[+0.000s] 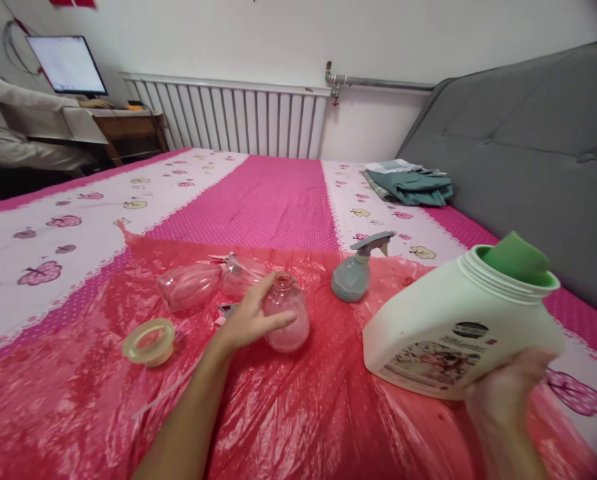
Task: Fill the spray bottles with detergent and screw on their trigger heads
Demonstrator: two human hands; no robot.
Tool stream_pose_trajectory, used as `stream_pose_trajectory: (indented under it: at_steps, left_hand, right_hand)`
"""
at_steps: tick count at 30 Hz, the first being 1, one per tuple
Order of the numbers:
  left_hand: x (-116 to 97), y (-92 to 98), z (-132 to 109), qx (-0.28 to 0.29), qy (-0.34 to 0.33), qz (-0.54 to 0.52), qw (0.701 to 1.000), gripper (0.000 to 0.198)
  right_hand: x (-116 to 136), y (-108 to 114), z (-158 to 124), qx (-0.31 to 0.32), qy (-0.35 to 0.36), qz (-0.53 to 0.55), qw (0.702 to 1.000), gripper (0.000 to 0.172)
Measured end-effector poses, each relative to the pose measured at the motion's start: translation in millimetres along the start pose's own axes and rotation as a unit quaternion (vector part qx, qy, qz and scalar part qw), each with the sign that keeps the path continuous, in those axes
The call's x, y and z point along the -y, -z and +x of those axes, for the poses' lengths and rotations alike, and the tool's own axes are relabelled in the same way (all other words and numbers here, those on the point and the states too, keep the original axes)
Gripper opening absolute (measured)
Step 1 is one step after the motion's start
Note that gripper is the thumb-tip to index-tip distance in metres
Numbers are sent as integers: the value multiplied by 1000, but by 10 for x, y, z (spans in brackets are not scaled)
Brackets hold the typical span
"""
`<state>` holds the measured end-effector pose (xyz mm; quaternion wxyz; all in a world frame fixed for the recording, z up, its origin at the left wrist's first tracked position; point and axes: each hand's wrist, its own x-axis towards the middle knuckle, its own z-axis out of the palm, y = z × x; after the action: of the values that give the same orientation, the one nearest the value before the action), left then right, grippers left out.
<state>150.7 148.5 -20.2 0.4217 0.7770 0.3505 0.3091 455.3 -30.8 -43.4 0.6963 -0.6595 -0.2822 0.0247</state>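
My left hand (255,313) is wrapped round a clear, round-bodied bottle (291,323) with no cap, standing upright on the red plastic sheet (298,420). On the right, my right hand (508,393) grips a large white jug (428,340) from below. The jug is tilted, and a green piece (518,257) sits in its wide mouth. Between the two, a grey spray bottle (352,277) stands with its trigger head on. Left of my left hand lie clear bottles (191,287) on their sides and a pale yellow ring-shaped piece (149,341).
A thin translucent tube (171,390) lies beside my left forearm. Folded clothes (411,183) rest near the grey headboard (528,127). Beyond the bed (278,193) are a radiator (238,117) and, at far left, a seated person's sleeve (23,93) by a monitor (71,63).
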Motion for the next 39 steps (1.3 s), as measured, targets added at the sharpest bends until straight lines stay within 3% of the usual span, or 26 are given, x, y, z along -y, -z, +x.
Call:
stream_pose_trajectory:
  at_steps: [4, 10, 13, 17, 25, 36, 39]
  left_hand:
    - [-44, -46, 14, 32, -46, 34, 998, 72]
    - [-48, -86, 25, 58, -18, 76, 995, 80]
    - [-64, -93, 38, 88, -38, 74, 993, 75]
    - [-122, -79, 54, 131, -70, 45, 988, 66]
    - [-208, 24, 25, 198, -33, 16, 980, 77]
    - [-197, 45, 39, 203, -28, 17, 979, 80]
    - [-200, 47, 41, 214, -19, 12, 977, 79]
  right_hand:
    - [-94, 22, -54, -18, -15, 35, 999, 104]
    - [-138, -154, 69, -97, -22, 18, 995, 103]
    - [-201, -185, 109, -110, -29, -21, 993, 110]
    - [-323, -116, 90, -58, -32, -59, 996, 109]
    - [-289, 49, 89, 47, 1, -119, 992, 93]
    - [-90, 9, 158, 90, -31, -107, 990, 83]
    - [-67, -9, 151, 72, -31, -103, 992, 83]
